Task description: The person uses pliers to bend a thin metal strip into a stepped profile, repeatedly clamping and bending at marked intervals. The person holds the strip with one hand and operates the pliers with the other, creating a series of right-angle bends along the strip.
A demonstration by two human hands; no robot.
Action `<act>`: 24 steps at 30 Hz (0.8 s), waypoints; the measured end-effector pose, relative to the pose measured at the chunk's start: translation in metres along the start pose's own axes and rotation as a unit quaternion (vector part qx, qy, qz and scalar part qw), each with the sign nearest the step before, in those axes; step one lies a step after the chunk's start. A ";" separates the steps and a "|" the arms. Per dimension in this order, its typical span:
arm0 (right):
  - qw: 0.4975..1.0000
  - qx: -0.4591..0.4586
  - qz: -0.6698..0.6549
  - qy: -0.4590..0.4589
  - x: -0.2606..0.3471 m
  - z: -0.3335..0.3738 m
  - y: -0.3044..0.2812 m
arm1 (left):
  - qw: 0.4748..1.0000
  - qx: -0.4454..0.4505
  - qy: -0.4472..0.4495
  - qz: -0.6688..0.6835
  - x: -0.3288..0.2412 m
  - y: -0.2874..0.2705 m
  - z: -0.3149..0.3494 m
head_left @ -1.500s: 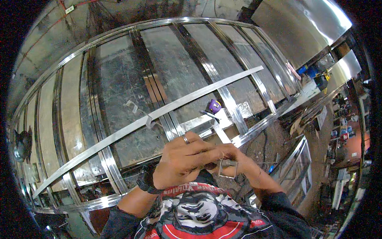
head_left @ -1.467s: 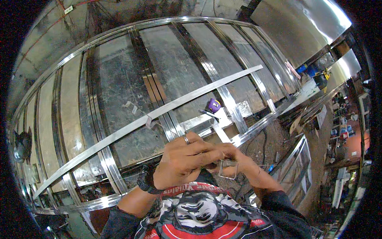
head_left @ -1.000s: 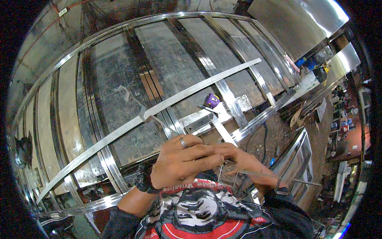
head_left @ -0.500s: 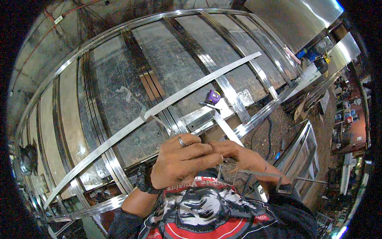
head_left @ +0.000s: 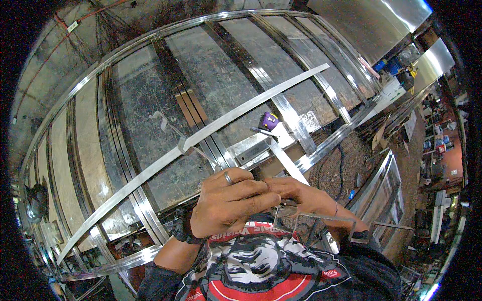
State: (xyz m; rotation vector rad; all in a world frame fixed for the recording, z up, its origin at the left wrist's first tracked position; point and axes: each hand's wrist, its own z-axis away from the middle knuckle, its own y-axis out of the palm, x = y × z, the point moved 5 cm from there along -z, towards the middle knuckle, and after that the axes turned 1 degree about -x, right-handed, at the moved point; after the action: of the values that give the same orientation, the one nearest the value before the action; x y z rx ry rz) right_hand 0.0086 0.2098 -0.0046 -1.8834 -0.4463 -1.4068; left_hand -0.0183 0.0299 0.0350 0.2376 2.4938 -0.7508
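My left hand, with a ring on a finger, is closed, its fingertips meeting my right hand in front of my chest. The right fingers are bent in against the left ones. Whatever is pinched between them is hidden. Just below the right hand, a thin, pale, angular metal piece extends to the right across my forearm; its kind and where it is held cannot be made out. Beyond the hands, a long flat metal strip lies diagonally over a large metal frame.
A purple tape measure and a dark pen-like tool lie past my hands. A thin clamp-like metal tool crosses the strip. A smaller metal frame leans at the right, near a dark cable on the floor.
The thin metal piece below my right hand has turned and shifted slightly. Both hands stay together in nearly the same place.
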 end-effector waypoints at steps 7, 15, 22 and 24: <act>0.988 -0.011 -0.071 0.140 -0.020 0.008 0.002 | 0.999 0.002 -0.034 0.008 0.001 0.002 0.000; 0.977 -0.112 -0.150 0.097 -0.059 0.010 0.003 | 0.992 0.034 -0.121 -0.007 0.015 0.007 0.003; 0.974 -0.150 -0.105 0.133 -0.086 0.005 -0.008 | 0.989 0.023 -0.140 -0.028 0.030 0.011 -0.001; 0.969 -0.148 -0.162 0.117 -0.088 0.002 -0.011 | 0.987 0.030 -0.151 -0.042 0.031 0.011 -0.001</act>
State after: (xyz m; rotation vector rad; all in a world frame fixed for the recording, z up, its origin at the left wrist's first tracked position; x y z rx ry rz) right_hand -0.0271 0.2308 -0.0825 -1.8990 -0.4620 -1.9830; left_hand -0.0424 0.0402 0.0144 0.0361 2.2059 -0.8305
